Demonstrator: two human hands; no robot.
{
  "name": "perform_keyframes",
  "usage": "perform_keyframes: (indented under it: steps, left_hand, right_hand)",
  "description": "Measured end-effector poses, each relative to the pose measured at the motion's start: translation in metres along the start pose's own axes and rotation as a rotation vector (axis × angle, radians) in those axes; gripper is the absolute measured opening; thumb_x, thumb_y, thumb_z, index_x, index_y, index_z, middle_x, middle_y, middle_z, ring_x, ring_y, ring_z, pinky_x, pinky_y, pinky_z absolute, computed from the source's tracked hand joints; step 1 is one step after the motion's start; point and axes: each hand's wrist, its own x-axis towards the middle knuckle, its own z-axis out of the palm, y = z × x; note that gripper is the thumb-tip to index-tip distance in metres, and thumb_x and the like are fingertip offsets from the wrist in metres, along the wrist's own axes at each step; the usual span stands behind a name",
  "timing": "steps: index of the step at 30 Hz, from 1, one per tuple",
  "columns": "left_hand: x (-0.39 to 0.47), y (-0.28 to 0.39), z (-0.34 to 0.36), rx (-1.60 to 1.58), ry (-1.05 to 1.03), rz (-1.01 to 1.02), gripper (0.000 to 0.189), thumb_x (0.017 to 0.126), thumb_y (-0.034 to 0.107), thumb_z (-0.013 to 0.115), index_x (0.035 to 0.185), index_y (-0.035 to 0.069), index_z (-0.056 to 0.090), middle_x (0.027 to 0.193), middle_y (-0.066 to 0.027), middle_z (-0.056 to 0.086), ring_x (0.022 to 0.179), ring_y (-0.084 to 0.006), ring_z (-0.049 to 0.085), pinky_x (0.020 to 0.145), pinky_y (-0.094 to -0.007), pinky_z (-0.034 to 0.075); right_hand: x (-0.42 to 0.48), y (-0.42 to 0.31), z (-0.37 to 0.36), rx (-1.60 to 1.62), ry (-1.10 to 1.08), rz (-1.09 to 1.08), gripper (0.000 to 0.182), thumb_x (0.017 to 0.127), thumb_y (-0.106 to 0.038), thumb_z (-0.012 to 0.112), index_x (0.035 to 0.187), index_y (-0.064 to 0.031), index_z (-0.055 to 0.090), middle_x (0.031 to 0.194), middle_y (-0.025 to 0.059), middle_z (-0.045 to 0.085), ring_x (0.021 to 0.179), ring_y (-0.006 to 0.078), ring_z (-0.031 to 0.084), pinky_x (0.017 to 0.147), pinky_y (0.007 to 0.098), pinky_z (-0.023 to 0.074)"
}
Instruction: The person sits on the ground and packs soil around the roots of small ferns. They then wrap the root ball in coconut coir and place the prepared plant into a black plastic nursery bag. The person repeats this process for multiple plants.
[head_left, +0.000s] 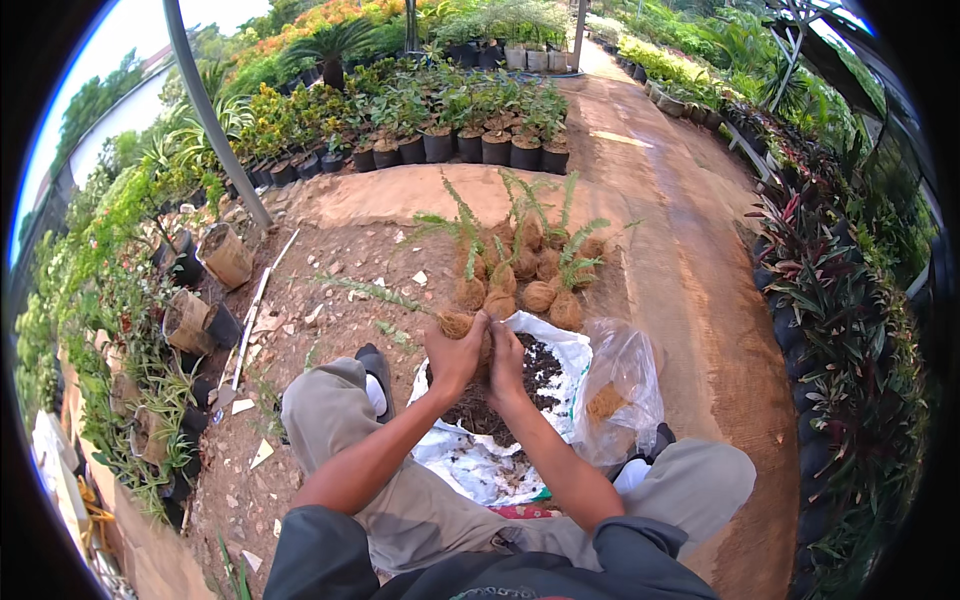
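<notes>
A coir-fibre ball (454, 324) with a long fern frond (379, 292) pointing left is held above an open white sack (559, 341). My left hand (452, 358) is wrapped around the ball. My right hand (506, 358) presses in from the other side, its fingertips meeting the left thumb; brown fibre shows between the palms. Dark soil mix (541, 367) lies in the sack under both hands. Just beyond it, several fibre-wrapped balls (538, 296) stand grouped on the ground, some with upright green fern fronds (466, 210).
Right of the sack, a clear plastic bag (619, 390) contains loose coir fibre (604, 403). Tile shards (262, 453) and a white strip (253, 326) lie on the dirt at left. Black potted plants (439, 144) stand ahead; a leafy plant row (817, 300) borders the concrete path (690, 277).
</notes>
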Motion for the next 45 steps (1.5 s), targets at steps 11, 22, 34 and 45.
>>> perform_keyframes:
  steps: [11, 22, 34, 45]
  left_hand:
    - [0.010, 0.018, -0.015, 0.137, -0.268, 0.198, 0.023, 0.084, 0.019, 0.075, 0.087, -0.003, 0.066, 0.072, -0.0083, 0.068, 0.064, -0.0129, 0.063, 0.060, -0.0320, 0.052]
    - [-0.011, -0.021, 0.005, 0.151, -0.023, 0.114, 0.027, 0.089, 0.022, 0.072, 0.083, -0.004, 0.066, 0.071, -0.0102, 0.069, 0.065, -0.0162, 0.065, 0.060, -0.0349, 0.052]
    - [0.000, -0.006, 0.017, -0.231, -0.063, -0.078, 0.051, 0.095, 0.045, 0.066, 0.109, -0.003, 0.060, 0.107, -0.0124, 0.063, 0.095, -0.0187, 0.059, 0.085, -0.0332, 0.048]
    - [0.004, -0.022, 0.025, 0.134, -0.034, 0.389, 0.025, 0.085, 0.019, 0.074, 0.085, -0.003, 0.063, 0.072, -0.0180, 0.066, 0.063, -0.0267, 0.064, 0.062, -0.0387, 0.050]
  right_hand:
    - [0.002, -0.023, -0.008, 0.149, -0.242, 0.332, 0.061, 0.098, -0.052, 0.055, 0.131, -0.0003, 0.055, 0.123, 0.0132, 0.064, 0.106, 0.0214, 0.065, 0.090, 0.0374, 0.0528]
    - [0.008, 0.024, -0.014, 0.047, 0.081, 0.085, 0.025, 0.100, -0.022, 0.049, 0.098, -0.0004, 0.063, 0.091, 0.0058, 0.063, 0.080, 0.0135, 0.059, 0.071, 0.0318, 0.0486]
    - [0.013, -0.011, -0.004, 0.076, 0.053, -0.023, 0.044, 0.102, -0.037, 0.049, 0.125, -0.0012, 0.060, 0.119, 0.0102, 0.063, 0.105, 0.0201, 0.061, 0.094, 0.0369, 0.0482]
    - [0.022, -0.005, -0.012, 0.388, 0.004, 0.288, 0.040, 0.100, -0.034, 0.051, 0.124, -0.0036, 0.059, 0.114, 0.0117, 0.065, 0.102, 0.0248, 0.065, 0.091, 0.0406, 0.0521]
